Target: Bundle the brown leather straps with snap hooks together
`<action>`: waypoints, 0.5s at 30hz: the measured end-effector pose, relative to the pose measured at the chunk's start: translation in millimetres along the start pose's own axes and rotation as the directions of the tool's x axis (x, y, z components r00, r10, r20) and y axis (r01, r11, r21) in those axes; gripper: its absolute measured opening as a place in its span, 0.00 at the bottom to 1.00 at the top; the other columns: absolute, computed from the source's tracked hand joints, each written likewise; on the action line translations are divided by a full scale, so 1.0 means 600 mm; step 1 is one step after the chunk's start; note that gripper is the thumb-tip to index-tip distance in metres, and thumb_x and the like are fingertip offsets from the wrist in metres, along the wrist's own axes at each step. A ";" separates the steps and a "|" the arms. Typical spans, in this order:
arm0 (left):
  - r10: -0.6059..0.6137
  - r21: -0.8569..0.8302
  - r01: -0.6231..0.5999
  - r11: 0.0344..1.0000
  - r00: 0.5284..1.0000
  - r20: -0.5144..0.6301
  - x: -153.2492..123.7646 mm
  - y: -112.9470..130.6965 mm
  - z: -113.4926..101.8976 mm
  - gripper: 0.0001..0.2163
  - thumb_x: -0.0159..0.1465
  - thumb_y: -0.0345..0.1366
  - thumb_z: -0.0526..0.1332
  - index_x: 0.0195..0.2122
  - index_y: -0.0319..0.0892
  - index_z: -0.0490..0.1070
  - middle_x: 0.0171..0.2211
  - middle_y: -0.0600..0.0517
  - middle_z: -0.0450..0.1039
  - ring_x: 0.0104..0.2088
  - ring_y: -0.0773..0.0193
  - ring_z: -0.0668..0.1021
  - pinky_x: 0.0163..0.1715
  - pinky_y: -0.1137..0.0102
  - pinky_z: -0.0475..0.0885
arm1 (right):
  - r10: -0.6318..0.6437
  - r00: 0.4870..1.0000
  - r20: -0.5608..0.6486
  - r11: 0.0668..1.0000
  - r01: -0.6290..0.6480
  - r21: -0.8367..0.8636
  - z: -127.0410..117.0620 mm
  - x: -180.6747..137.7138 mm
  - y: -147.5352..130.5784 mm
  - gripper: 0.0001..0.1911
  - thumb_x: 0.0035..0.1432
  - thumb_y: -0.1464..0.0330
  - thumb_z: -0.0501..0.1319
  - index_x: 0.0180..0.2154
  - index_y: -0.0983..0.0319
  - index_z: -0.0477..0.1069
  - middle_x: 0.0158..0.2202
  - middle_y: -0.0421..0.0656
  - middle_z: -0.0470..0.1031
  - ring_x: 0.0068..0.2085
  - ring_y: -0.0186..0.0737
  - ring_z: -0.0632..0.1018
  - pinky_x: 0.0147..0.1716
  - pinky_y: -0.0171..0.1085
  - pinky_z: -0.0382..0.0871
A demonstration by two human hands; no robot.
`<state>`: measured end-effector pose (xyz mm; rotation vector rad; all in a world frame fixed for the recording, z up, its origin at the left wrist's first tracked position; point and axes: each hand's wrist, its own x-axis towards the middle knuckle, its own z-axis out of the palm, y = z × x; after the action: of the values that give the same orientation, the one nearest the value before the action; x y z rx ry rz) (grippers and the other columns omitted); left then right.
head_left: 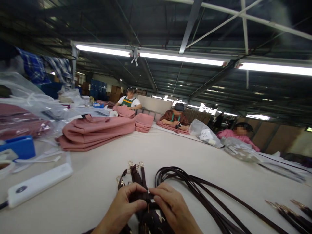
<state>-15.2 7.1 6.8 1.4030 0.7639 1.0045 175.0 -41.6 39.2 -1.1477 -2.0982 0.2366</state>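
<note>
My left hand [123,204] and right hand [170,204] meet at the near edge of the pale surface [102,182], fingers of both closed on a bundle of dark brown leather straps [146,198], pinching one strap between thumbs and forefingers where the two hands touch. The straps' brass clips [133,164] fan out just beyond my knuckles, and a long loop of the same strapping [195,185] sweeps off to the right, lying flat. By my reading, I am sorting or fastening a single strap within the bundle; the next move would call for keeping that pinch firm while drawing the piece clear of its neighbours without tangling the loop. More strap ends [290,211] lie well apart at the near right. To the left, a white power strip [36,185] sits near the edge, with a blue box [19,146] beyond it. Open room stretches straight ahead across the middle. Farther off, folded pink garments [95,131] are stacked at the left, clear plastic bags [203,131] lie to the right, and three other workers [175,118] sit along the far side under strip lights [180,58]
</note>
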 end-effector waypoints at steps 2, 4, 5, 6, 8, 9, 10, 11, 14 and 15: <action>-0.013 -0.009 0.013 1.000 1.000 0.017 0.000 0.000 -0.001 0.11 0.46 0.31 0.66 0.32 0.38 0.79 0.26 0.54 0.76 0.30 0.62 0.74 0.33 0.70 0.67 | 0.065 0.998 -0.020 0.997 -0.064 0.047 0.005 -0.004 0.002 0.12 0.67 0.68 0.53 0.39 0.59 0.76 0.31 0.42 0.76 0.34 0.40 0.76 0.35 0.35 0.68; -0.029 -0.026 0.030 0.999 0.999 0.018 0.000 0.000 -0.002 0.12 0.46 0.31 0.66 0.33 0.38 0.80 0.27 0.53 0.77 0.30 0.61 0.74 0.34 0.69 0.67 | 0.150 0.989 0.001 0.985 -0.149 0.088 0.009 -0.009 0.003 0.10 0.66 0.67 0.55 0.36 0.58 0.74 0.31 0.41 0.75 0.34 0.39 0.76 0.35 0.34 0.67; -0.038 -0.037 0.039 0.999 0.999 0.011 0.001 -0.001 -0.003 0.12 0.45 0.31 0.66 0.33 0.39 0.80 0.27 0.53 0.77 0.30 0.61 0.74 0.34 0.69 0.67 | 0.180 0.984 0.013 0.978 -0.181 0.106 0.010 -0.011 0.003 0.08 0.65 0.67 0.56 0.35 0.58 0.73 0.32 0.40 0.76 0.35 0.39 0.76 0.36 0.33 0.67; -0.046 -0.050 0.046 0.998 0.999 0.003 0.002 -0.003 -0.004 0.12 0.45 0.31 0.66 0.33 0.39 0.80 0.27 0.53 0.77 0.30 0.61 0.74 0.33 0.69 0.67 | 0.195 0.980 0.026 0.973 -0.197 0.120 0.010 -0.013 0.003 0.06 0.64 0.68 0.57 0.35 0.58 0.72 0.33 0.40 0.76 0.36 0.39 0.76 0.37 0.33 0.67; -0.046 -0.064 0.045 0.997 0.999 -0.002 0.003 -0.006 -0.006 0.12 0.43 0.30 0.67 0.32 0.39 0.80 0.26 0.53 0.76 0.29 0.61 0.74 0.32 0.70 0.67 | 0.186 0.981 0.048 0.972 -0.191 0.136 0.010 -0.014 0.005 0.04 0.62 0.69 0.58 0.36 0.57 0.71 0.34 0.39 0.76 0.37 0.39 0.75 0.38 0.33 0.67; -0.037 -0.064 0.037 0.997 0.999 0.001 0.003 -0.007 -0.007 0.12 0.43 0.30 0.67 0.32 0.39 0.80 0.26 0.54 0.76 0.29 0.61 0.74 0.32 0.70 0.67 | 0.172 0.984 0.057 0.974 -0.178 0.140 0.011 -0.014 0.006 0.04 0.62 0.70 0.58 0.36 0.57 0.71 0.34 0.39 0.75 0.36 0.38 0.75 0.37 0.33 0.66; -0.027 -0.060 0.028 0.998 1.000 0.007 0.003 -0.007 -0.008 0.12 0.44 0.29 0.68 0.31 0.39 0.80 0.26 0.54 0.76 0.30 0.62 0.74 0.32 0.70 0.67 | 0.158 0.985 0.064 0.976 -0.165 0.143 0.012 -0.014 0.008 0.04 0.63 0.70 0.57 0.36 0.58 0.70 0.33 0.39 0.75 0.35 0.38 0.75 0.36 0.32 0.66; -0.019 -0.054 0.019 0.998 1.000 0.009 0.003 -0.007 -0.007 0.11 0.44 0.29 0.68 0.31 0.39 0.79 0.26 0.54 0.76 0.30 0.62 0.74 0.32 0.71 0.67 | 0.144 0.987 0.072 0.978 -0.153 0.144 0.016 -0.013 0.011 0.05 0.63 0.70 0.56 0.35 0.58 0.69 0.32 0.39 0.74 0.34 0.37 0.75 0.35 0.32 0.66; -0.001 -0.020 0.000 1.000 1.000 -0.009 -0.001 -0.001 -0.004 0.10 0.44 0.27 0.67 0.30 0.39 0.78 0.26 0.55 0.75 0.29 0.63 0.74 0.32 0.72 0.67 | 0.103 0.993 0.055 0.985 -0.109 0.135 0.033 -0.014 0.021 0.05 0.64 0.70 0.55 0.34 0.58 0.67 0.31 0.39 0.73 0.32 0.37 0.74 0.33 0.31 0.65; 0.004 -0.007 -0.004 1.000 1.000 -0.018 -0.002 0.002 -0.003 0.09 0.44 0.27 0.67 0.29 0.39 0.78 0.25 0.55 0.74 0.29 0.63 0.73 0.31 0.72 0.67 | 0.091 0.995 0.040 0.987 -0.095 0.131 0.041 -0.015 0.024 0.05 0.64 0.69 0.54 0.34 0.58 0.67 0.31 0.39 0.73 0.32 0.36 0.74 0.32 0.31 0.65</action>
<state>-17.2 6.6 7.5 1.3914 0.7703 1.0233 171.1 -35.9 10.2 -1.1702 -2.0272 0.4355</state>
